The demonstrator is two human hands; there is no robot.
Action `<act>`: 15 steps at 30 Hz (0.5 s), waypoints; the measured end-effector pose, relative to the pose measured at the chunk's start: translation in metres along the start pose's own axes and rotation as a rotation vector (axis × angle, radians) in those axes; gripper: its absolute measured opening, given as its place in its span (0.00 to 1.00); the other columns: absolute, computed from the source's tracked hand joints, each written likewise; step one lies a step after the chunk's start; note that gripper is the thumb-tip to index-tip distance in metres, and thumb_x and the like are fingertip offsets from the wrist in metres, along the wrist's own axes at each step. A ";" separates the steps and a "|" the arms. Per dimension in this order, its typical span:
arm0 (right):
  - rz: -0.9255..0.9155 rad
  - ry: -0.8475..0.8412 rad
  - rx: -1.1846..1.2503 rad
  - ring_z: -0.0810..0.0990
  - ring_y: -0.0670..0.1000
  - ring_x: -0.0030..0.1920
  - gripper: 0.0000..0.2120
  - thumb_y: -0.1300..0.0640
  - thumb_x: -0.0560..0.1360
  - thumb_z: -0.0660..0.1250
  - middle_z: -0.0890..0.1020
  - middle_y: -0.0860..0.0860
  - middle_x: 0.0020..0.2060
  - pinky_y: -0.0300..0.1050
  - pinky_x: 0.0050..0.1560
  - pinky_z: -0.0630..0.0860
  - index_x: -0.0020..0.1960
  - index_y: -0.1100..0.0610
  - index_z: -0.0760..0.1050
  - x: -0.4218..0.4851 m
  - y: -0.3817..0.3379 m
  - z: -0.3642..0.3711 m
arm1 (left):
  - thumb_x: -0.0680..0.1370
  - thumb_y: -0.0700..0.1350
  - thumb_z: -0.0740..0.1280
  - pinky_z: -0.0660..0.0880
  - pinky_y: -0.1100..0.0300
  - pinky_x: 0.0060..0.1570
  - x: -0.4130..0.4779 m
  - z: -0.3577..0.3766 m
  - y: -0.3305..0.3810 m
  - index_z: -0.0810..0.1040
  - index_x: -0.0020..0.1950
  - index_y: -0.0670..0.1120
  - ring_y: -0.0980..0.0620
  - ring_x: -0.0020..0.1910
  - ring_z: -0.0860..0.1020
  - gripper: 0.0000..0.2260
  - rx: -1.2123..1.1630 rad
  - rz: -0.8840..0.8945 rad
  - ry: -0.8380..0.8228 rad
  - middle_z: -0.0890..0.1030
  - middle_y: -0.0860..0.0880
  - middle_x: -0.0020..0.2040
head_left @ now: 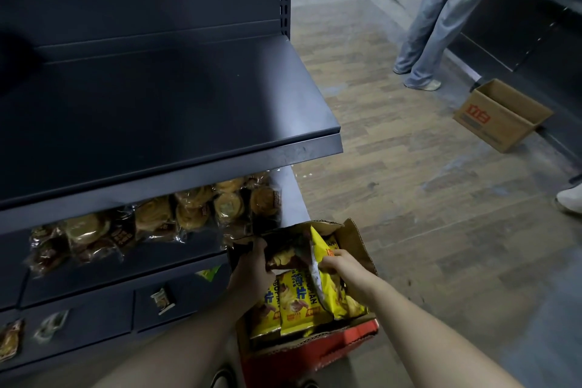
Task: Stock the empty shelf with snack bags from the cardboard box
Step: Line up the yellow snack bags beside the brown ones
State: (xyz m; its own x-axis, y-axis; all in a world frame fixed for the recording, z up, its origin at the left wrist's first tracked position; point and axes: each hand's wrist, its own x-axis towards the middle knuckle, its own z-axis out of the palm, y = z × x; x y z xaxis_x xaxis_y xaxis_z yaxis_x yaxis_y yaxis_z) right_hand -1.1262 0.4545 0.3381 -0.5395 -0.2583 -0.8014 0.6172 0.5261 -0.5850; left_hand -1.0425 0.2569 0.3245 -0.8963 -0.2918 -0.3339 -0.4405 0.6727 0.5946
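Cardboard box (359, 246) sits at the lower centre of the frame, on the wood-pattern floor (409, 198) just beside the right end of the dark shelving. Its flaps are open and its near wall is red. Yellow snack bags (294, 305) stand packed upright inside it, with at least 3 fronts showing.

Both arms reach into the box from the bottom edge of the frame. The left hand (252, 268) has its fingers curled round the edge of a dark-fronted bag (283, 253) at the far end of the box, grasping it. The right hand (337, 263) clasps the top of a yellow bag (318, 246) that is raised and tilted above the packed ones, its upper corner pointing toward the far flap. These 2 held bags touch each other between the hands.

The empty shelf (157, 98) fills the upper left of the frame, a dark board with a front lip, well above the box. Under it, at middle left, the next level carries clear packs of round pastries (195, 208). At lower left, small wrapped packets (162, 299) lie on a further level.

At the upper right, a person's legs (441, 16) in pale trousers stand on the floor. A second carton (500, 116) stands open at the right, and a white shoe (570, 198) shows at the right edge.
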 end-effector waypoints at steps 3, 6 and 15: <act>-0.007 -0.025 0.018 0.75 0.49 0.44 0.20 0.46 0.69 0.70 0.75 0.51 0.45 0.44 0.43 0.70 0.56 0.54 0.69 -0.003 -0.001 0.003 | 0.70 0.37 0.72 0.70 0.56 0.64 -0.004 -0.002 0.000 0.64 0.72 0.40 0.43 0.66 0.72 0.32 -0.088 0.099 -0.054 0.73 0.40 0.65; -0.009 -0.059 0.036 0.80 0.51 0.52 0.33 0.31 0.63 0.70 0.81 0.50 0.51 0.52 0.55 0.75 0.57 0.55 0.75 -0.006 -0.003 0.007 | 0.69 0.46 0.73 0.61 0.67 0.70 -0.009 0.000 0.002 0.66 0.71 0.39 0.50 0.70 0.67 0.34 -0.135 0.245 -0.056 0.71 0.43 0.67; 0.018 -0.135 0.254 0.83 0.51 0.53 0.36 0.27 0.67 0.64 0.83 0.53 0.55 0.47 0.53 0.80 0.63 0.52 0.76 -0.030 -0.018 0.022 | 0.68 0.48 0.76 0.66 0.76 0.58 -0.035 -0.023 0.059 0.54 0.75 0.45 0.58 0.67 0.66 0.43 -0.502 0.132 -0.418 0.67 0.52 0.66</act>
State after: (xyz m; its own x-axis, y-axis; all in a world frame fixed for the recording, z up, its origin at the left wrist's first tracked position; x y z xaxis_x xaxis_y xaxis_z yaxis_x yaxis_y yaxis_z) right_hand -1.1084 0.4347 0.3703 -0.4565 -0.3649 -0.8115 0.7591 0.3160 -0.5691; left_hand -1.0388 0.2914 0.3880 -0.8937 0.1274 -0.4301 -0.3892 0.2569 0.8846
